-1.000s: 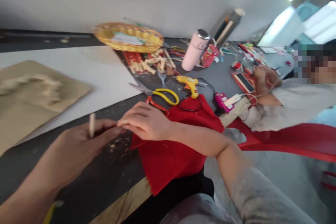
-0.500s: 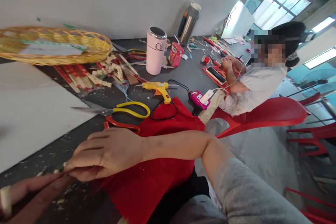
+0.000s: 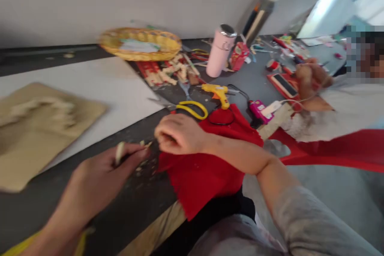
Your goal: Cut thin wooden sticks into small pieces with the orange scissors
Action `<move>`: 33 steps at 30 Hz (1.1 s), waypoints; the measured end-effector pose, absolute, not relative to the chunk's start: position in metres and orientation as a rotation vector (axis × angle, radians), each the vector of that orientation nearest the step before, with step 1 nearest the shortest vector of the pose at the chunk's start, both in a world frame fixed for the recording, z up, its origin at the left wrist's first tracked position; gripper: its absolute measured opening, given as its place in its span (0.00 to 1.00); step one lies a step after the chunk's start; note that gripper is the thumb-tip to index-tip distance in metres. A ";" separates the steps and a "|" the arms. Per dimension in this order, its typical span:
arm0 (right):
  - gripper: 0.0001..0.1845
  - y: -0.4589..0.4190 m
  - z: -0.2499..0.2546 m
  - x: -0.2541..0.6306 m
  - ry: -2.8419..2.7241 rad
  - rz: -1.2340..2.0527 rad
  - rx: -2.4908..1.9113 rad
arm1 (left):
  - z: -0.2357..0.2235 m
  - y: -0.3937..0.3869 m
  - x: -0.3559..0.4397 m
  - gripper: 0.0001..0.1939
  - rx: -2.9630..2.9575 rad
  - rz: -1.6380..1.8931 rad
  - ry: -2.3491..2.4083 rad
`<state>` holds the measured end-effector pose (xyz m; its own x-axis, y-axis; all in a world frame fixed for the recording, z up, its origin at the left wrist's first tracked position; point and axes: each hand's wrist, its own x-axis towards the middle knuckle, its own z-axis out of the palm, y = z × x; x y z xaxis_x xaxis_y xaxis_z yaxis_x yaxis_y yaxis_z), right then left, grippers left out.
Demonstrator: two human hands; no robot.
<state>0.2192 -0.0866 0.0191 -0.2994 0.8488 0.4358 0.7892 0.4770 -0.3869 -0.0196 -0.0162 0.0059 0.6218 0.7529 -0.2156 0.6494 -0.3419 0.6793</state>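
My left hand (image 3: 99, 176) reaches in from the lower left, thumb and forefinger pinched on a small pale scrap (image 3: 147, 145). A cream band (image 3: 119, 153) circles one of its fingers. Just to the right, my right hand (image 3: 179, 133) is curled with its fingers bent inward; whatever it may hold is hidden. Beneath my right forearm lies a red cloth (image 3: 207, 168). Yellow-handled scissors (image 3: 192, 109) rest beyond my right hand. Pale crumbs are scattered on the dark table (image 3: 120, 200) between and below my hands.
Brown board (image 3: 75, 128) with pale twisted pieces lies left on a white sheet (image 3: 126, 88). Behind are a wicker basket (image 3: 141, 54), yellow glue gun (image 3: 220, 93), pink tumbler (image 3: 219, 54), red carton (image 3: 240, 56) and magenta power block (image 3: 260, 111). A co-worker (image 3: 348, 100) sits right.
The view has swung left, bringing the brown board into sight. My hands, close together before, are now slightly apart, and more of my left hand shows.
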 end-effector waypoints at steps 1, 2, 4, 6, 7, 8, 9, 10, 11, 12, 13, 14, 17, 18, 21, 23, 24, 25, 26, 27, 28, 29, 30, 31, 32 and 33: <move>0.07 -0.089 0.020 0.220 -2.033 0.126 -1.368 | 0.023 -0.020 -0.004 0.14 2.033 0.147 1.134; 0.07 -0.090 0.021 0.221 -1.997 0.140 -1.353 | 0.036 -0.023 0.009 0.15 1.992 0.159 1.127; 0.06 -0.092 0.021 0.222 -1.961 0.155 -1.308 | 0.046 -0.025 0.024 0.18 1.919 0.198 1.074; 0.07 -0.092 0.021 0.221 -1.967 0.150 -1.259 | 0.045 -0.026 0.024 0.18 1.869 0.248 1.044; 0.07 -0.092 0.021 0.220 -1.973 0.150 -1.253 | 0.043 -0.026 0.022 0.18 1.851 0.259 1.030; 0.08 -0.093 0.021 0.219 -1.979 0.150 -1.258 | 0.040 -0.027 0.019 0.18 1.843 0.268 1.025; 0.09 -0.093 0.021 0.219 -1.982 0.148 -1.265 | 0.038 -0.027 0.016 0.18 1.839 0.274 1.021; 0.10 -0.093 0.020 0.218 -1.981 0.140 -1.268 | 0.036 -0.027 0.013 0.18 1.843 0.279 1.020; 0.11 -0.093 0.020 0.218 -1.979 0.130 -1.270 | 0.035 -0.026 0.012 0.17 1.854 0.283 1.022; 0.11 -0.092 0.019 0.218 -1.978 0.120 -1.268 | 0.035 -0.025 0.011 0.17 1.869 0.290 1.028; 0.11 -0.092 0.019 0.218 -1.976 0.110 -1.269 | 0.035 -0.023 0.010 0.17 1.886 0.300 1.040; 0.10 -0.092 0.018 0.218 -1.975 0.103 -1.271 | 0.036 -0.021 0.010 0.16 1.905 0.315 1.060; 0.08 -0.091 0.015 0.217 -1.975 0.092 -1.290 | 0.037 -0.015 0.006 0.14 1.943 0.351 1.137; 0.08 -0.091 0.015 0.217 -1.976 0.087 -1.295 | 0.038 -0.013 0.004 0.13 1.953 0.352 1.154; 0.07 -0.091 0.014 0.216 -1.983 0.077 -1.302 | 0.038 -0.009 0.000 0.10 2.034 0.305 1.161; 0.05 -0.091 0.014 0.216 -1.977 0.080 -1.302 | 0.039 -0.007 -0.002 0.09 2.118 0.263 1.161; 0.04 -0.092 0.013 0.216 -1.970 0.082 -1.304 | 0.040 -0.006 -0.003 0.08 2.159 0.247 1.162; 0.05 -0.092 0.013 0.216 -1.963 0.084 -1.309 | 0.040 -0.005 -0.004 0.08 2.193 0.237 1.160; 0.07 -0.092 0.013 0.216 -1.956 0.086 -1.313 | 0.041 -0.005 -0.005 0.08 2.223 0.224 1.151; 0.08 -0.092 0.013 0.217 -1.952 0.089 -1.314 | 0.041 -0.004 -0.006 0.08 2.247 0.201 1.133; 0.09 -0.093 0.013 0.217 -1.951 0.093 -1.311 | 0.041 -0.004 -0.007 0.08 2.268 0.167 1.110; 0.09 -0.093 0.013 0.217 -1.952 0.097 -1.306 | 0.042 -0.003 -0.009 0.08 2.284 0.121 1.081; 0.09 -0.093 0.012 0.218 -1.956 0.103 -1.302 | 0.042 -0.004 -0.010 0.07 2.298 0.072 1.051; 0.09 -0.093 0.012 0.218 -1.962 0.111 -1.301 | 0.042 -0.004 -0.011 0.07 2.310 0.026 1.025; 0.09 -0.093 0.012 0.218 -1.969 0.119 -1.302 | 0.042 -0.006 -0.011 0.07 2.318 -0.011 1.001; 0.09 -0.093 0.011 0.218 -1.977 0.130 -1.306 | 0.042 -0.007 -0.011 0.06 2.324 -0.035 0.982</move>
<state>0.2176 -0.0932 0.0114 -0.1981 0.8260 0.5277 0.7499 0.4745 -0.4611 -0.0113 -0.0074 0.0423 0.7247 0.6425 -0.2488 0.6587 -0.5401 0.5239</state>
